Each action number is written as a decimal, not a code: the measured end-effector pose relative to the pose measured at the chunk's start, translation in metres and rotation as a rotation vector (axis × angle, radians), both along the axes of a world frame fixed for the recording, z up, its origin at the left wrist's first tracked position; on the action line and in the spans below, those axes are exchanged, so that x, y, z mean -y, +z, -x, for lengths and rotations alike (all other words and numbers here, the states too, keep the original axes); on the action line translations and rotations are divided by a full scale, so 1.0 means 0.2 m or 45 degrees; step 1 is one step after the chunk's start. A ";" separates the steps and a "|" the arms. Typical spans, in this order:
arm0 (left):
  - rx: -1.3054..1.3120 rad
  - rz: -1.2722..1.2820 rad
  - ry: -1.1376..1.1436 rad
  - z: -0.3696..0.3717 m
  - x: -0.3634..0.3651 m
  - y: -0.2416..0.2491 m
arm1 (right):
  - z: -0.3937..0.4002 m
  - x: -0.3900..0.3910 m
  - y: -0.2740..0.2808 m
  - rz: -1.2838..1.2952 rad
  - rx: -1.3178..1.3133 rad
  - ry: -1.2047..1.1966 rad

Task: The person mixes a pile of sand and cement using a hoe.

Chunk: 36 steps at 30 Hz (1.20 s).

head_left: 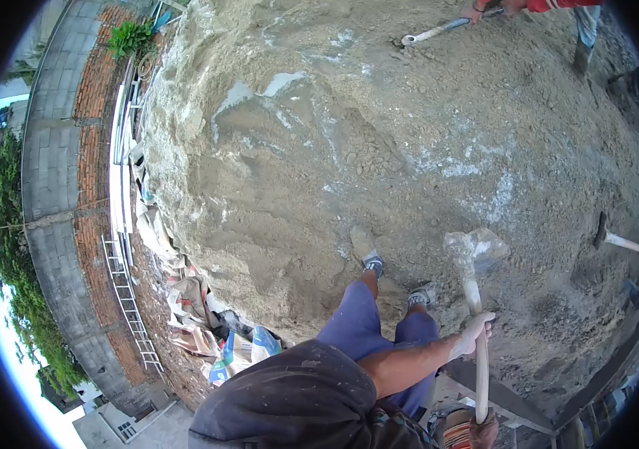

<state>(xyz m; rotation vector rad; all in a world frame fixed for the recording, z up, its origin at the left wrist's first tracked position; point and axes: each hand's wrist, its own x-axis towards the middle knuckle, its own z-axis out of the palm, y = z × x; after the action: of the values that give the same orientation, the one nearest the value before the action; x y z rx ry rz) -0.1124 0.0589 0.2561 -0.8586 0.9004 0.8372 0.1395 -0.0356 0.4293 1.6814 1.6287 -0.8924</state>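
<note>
A shovel (472, 288) with a pale wooden handle reaches down and forward, its blade (478, 248) caked in grey-white material and resting on the sandy mix (297, 202). My left hand (474, 333), dusty and pale, is wrapped round the handle partway down. Close to the handle's top end, my right hand (483, 432) is closed on it, below a striped cuff; part of that hand is cut off by the frame's lower edge. My shoes (420, 295), dusted grey, stand on the mix just left of the blade.
Another person's hands (490, 9) hold a second shovel (447, 30) at the top right. A further long-handled tool (625, 241) is at the right edge. Along the left are crumpled sacks (191, 295), a ladder (131, 307) and a brick and block wall (89, 172).
</note>
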 end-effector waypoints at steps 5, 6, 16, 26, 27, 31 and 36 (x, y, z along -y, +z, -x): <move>-0.684 0.329 0.332 1.35 0.14 -0.29 | 1.07 -0.19 -0.73 0.012 -0.473 0.381; -0.890 0.321 0.387 1.63 0.19 -0.29 | 1.35 -0.23 -0.82 -0.144 -0.728 0.485; -2.171 -0.138 0.837 3.30 0.14 0.82 | 3.65 -0.57 -0.50 -0.148 -1.195 0.692; -1.794 -0.052 0.178 3.48 -0.05 -0.22 | 3.67 -0.48 -0.81 -0.052 -0.919 0.277; -1.771 -0.014 0.154 3.41 -0.05 -0.29 | 3.61 -0.47 -0.85 -0.041 -0.895 0.258; -1.606 0.025 0.281 3.20 -0.05 -0.34 | 3.45 -0.48 -1.02 -0.092 -0.806 0.317; -1.445 -0.005 0.388 3.04 0.12 -0.26 | 3.31 -0.36 -1.16 -0.207 -0.742 0.558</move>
<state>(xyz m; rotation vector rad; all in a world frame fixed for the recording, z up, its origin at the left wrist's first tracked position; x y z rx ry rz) -0.7197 0.0358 0.2043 -0.4652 1.7616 1.6468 -0.5228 0.0363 0.1964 1.1275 2.3941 -1.1010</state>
